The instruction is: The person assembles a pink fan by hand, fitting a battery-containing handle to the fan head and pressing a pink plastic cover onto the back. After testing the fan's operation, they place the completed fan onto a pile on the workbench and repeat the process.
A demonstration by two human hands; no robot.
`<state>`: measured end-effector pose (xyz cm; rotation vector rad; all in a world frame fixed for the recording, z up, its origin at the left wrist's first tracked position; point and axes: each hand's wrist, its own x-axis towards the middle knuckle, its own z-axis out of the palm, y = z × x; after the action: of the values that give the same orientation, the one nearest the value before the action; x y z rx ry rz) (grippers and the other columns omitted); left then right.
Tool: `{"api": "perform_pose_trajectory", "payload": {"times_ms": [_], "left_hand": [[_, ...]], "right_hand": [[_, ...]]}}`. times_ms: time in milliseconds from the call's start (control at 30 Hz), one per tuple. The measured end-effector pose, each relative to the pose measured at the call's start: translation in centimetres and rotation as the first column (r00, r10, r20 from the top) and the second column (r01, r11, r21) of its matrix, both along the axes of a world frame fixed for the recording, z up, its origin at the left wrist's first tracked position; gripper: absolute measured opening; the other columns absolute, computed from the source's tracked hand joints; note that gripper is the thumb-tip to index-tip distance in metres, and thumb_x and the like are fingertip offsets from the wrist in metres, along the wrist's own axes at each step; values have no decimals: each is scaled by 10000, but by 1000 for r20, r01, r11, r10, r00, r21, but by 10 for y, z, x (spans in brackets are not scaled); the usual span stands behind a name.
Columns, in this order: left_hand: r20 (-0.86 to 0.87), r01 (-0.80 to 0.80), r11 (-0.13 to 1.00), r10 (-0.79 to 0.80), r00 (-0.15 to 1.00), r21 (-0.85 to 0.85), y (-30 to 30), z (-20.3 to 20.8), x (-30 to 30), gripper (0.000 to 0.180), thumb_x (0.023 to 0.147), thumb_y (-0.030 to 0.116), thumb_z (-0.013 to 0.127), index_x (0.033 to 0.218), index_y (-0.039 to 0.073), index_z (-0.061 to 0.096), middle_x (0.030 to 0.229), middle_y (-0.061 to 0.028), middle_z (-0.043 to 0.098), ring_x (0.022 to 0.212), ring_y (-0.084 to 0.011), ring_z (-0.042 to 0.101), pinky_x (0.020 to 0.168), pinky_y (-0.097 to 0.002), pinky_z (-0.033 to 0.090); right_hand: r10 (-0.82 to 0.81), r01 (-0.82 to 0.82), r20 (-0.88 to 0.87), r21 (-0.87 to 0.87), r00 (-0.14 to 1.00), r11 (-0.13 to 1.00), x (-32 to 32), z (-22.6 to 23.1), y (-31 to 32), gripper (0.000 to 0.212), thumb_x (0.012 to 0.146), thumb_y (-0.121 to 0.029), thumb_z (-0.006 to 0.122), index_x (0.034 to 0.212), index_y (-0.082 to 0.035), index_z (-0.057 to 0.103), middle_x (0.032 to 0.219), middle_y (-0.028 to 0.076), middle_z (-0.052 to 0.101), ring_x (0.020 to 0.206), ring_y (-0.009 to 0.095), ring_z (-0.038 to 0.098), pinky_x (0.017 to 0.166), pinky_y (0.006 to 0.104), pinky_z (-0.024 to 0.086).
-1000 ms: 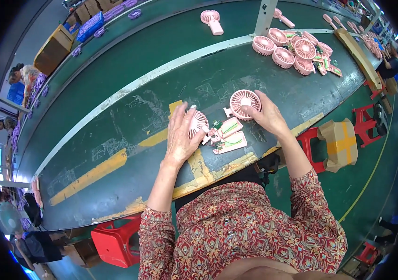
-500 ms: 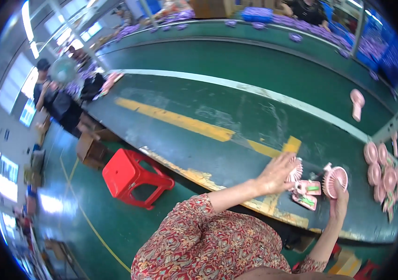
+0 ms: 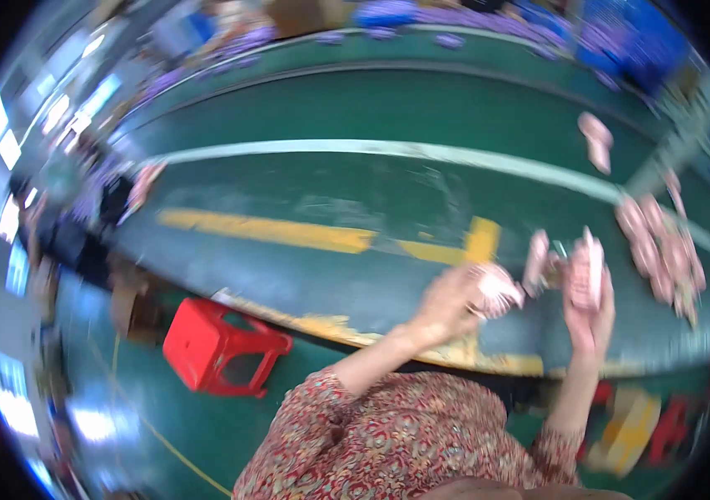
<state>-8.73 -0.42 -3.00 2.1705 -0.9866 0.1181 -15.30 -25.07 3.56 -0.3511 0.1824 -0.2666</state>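
Note:
The picture is blurred by head motion. My left hand [image 3: 455,304] is closed around a small pink round fan part [image 3: 498,289] above the green conveyor belt [image 3: 355,208]. My right hand [image 3: 592,312] holds up a pink handheld fan [image 3: 585,268]. Between the two hands a further pink piece [image 3: 536,260] lies on the belt. My forearms rise from a red patterned sleeve at the bottom.
Several pink fans [image 3: 663,250] are heaped at the right of the belt, and one more pink fan [image 3: 596,137] lies farther back. A red plastic stool [image 3: 221,346] stands on the floor to my left. Yellow tape [image 3: 288,233] marks the belt. People stand at far left.
My head has swung further left and the view has blurred. Both hands keep their pink parts and have lifted slightly off the belt, closer together.

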Motion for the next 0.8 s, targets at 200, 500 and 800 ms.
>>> {"api": "perform_pose_trajectory", "payload": {"times_ms": [200,500,800], "left_hand": [[75,-146,988,143,987,42,11,6,1,580,682,154,702,1210,39,491,1146,-178,521,1074,-347,504,921,-429,416],[100,-63,992,52,994,109,-8,22,-3,714,636,185,779,1247,52,435,1307,-200,398,1214,-376,383,1005,-463,331],[54,-29,988,21,998,149,-21,7,9,818,615,185,782,1316,66,378,1354,-189,354,1238,-370,376,1028,-443,338]], "right_hand": [[-162,159,35,88,986,983,5,14,-16,328,866,-147,620,1160,-24,543,1142,146,585,1071,285,549,956,455,453],[-640,611,-47,-250,767,751,-21,-40,-124,436,827,-133,672,1204,-19,485,1122,129,600,1036,263,591,899,422,501],[-755,46,-224,-947,616,319,-21,-55,-155,575,768,-198,727,1199,80,467,1097,167,606,931,241,625,796,334,503]]}}
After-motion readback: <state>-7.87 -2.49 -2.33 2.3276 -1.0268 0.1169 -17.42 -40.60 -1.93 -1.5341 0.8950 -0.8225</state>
